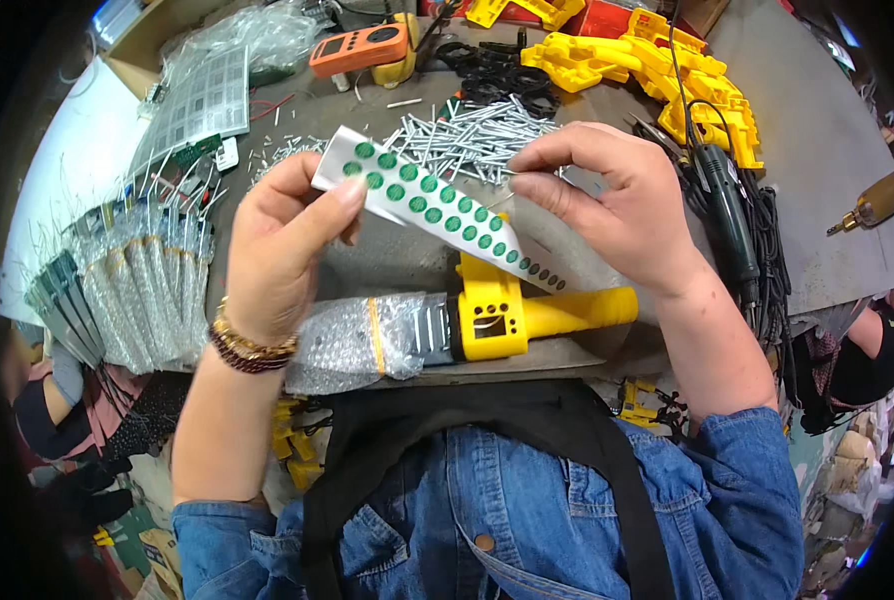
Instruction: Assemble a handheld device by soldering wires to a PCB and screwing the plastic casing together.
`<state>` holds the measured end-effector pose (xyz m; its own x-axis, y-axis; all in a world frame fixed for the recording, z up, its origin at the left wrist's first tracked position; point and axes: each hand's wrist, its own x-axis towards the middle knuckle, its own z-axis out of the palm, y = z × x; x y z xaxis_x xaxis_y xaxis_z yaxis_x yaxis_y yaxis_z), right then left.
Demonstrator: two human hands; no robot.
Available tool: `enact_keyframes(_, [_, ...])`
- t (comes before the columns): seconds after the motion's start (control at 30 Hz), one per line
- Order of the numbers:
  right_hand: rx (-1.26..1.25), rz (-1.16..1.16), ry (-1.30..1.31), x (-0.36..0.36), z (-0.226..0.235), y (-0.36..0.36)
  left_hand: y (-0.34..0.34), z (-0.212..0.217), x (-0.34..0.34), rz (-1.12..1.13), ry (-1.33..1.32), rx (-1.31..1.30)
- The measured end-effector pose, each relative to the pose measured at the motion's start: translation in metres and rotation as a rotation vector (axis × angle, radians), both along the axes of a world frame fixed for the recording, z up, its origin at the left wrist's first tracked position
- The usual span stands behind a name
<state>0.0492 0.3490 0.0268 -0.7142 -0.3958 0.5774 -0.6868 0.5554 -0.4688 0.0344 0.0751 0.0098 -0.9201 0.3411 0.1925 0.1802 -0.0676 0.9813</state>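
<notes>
My left hand (285, 235) pinches one end of a white strip of round green stickers (437, 207) between thumb and fingers. The strip slants down to the right, its far end hanging curled over the bench. Just above it, my right hand (607, 185) has thumb and forefinger brought together; anything between the tips is too small to make out. Below both hands lies a yellow plastic tool housing (492, 315) with a handle on its right. Bubble wrap (352, 340) held by an orange band covers its left part.
A pile of screws (467, 135) lies beyond the strip. Bubble-wrapped parts with wires (132, 275) stand at left. An orange multimeter (359, 50) and yellow housings (647, 65) lie at the back. To the right are a corded electric screwdriver (724, 205) and a wooden-handled tool (872, 200).
</notes>
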Motion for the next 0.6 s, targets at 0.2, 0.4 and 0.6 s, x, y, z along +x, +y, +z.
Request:
enact_keyframes(0.2, [-0.251, -0.011, -0.383, 0.019, -0.008, -0.017, 0.010, -0.016, 0.009, -0.005, -0.064, 0.408])
enact_keyframes(0.4, [-0.342, 0.006, -0.501, 0.027, -0.005, -0.033, 0.038, -0.020, 0.031, 0.003, -0.201, 0.282])
enact_keyframes(0.6, [-0.235, 0.041, -0.024, 0.023, -0.018, -0.036, 0.035, -0.025, 0.037, 0.020, -0.267, 0.386])
